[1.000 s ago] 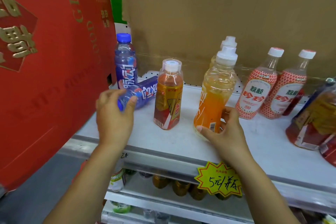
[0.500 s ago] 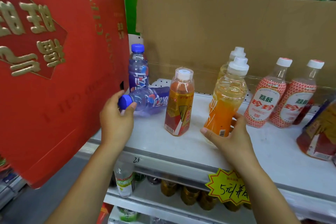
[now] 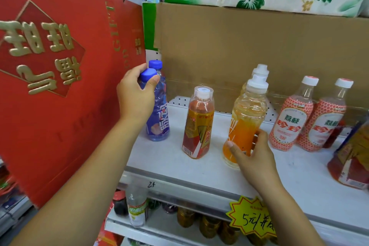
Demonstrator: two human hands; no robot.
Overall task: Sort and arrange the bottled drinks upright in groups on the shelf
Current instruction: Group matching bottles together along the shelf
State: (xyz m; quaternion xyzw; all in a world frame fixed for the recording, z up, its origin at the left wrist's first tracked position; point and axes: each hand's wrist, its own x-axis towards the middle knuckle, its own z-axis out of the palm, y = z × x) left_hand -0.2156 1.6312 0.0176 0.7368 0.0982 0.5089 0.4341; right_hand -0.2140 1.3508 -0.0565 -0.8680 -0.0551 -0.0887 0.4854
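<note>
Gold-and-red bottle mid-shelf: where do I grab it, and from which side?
Probably round the labelled body of the gold-and-red bottle, just below its shoulder, coming in from the open shelf front. It stands upright and free, with gaps to the blue bottle on its left and the orange bottle on its right, so there is room either side.

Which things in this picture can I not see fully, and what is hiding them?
- Head view: rear blue-capped bottle, mostly hidden behind the front blue bottle and left hand.
- Head view: rear white-capped bottle, body mostly hidden by the orange drink bottle.
- Head view: red-and-gold bottle, cut off by the right edge.
</note>
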